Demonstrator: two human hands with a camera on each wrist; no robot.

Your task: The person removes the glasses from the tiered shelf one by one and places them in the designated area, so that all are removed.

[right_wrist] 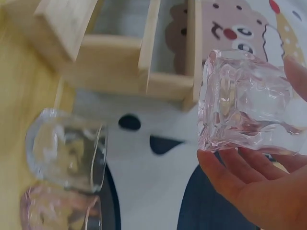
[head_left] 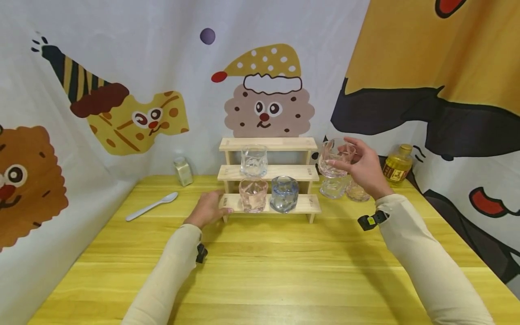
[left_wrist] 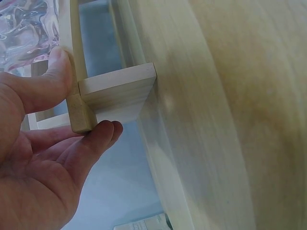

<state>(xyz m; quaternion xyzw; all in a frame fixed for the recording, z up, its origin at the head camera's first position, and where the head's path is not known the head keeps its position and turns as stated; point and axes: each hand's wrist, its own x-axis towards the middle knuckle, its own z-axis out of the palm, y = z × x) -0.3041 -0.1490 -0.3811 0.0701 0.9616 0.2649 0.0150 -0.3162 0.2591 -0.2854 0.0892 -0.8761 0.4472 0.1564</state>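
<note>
A three-tier wooden rack (head_left: 302,204) stands at the middle back. My left hand (head_left: 208,208) grips the left end of its lowest step, thumb on top and fingers beneath, as the left wrist view shows. My right hand (head_left: 367,171) holds a pale pink glass (right_wrist: 249,103) upright in the air, right of the rack at about its upper steps. On the lowest step sit a pink glass (head_left: 253,196) and a blue glass (head_left: 284,195). A clear glass (head_left: 254,161) stands on the middle step. Below the raised glass, a clear glass (right_wrist: 67,148) and a pink glass (right_wrist: 57,208) rest on the table.
A white spoon (head_left: 152,206) lies on the wooden table (head_left: 260,271) at the left, with a small capped jar (head_left: 183,172) behind it. At the back right is a bottle of yellow oil (head_left: 399,164). A cartoon-printed cloth (head_left: 162,45) hangs right behind the rack.
</note>
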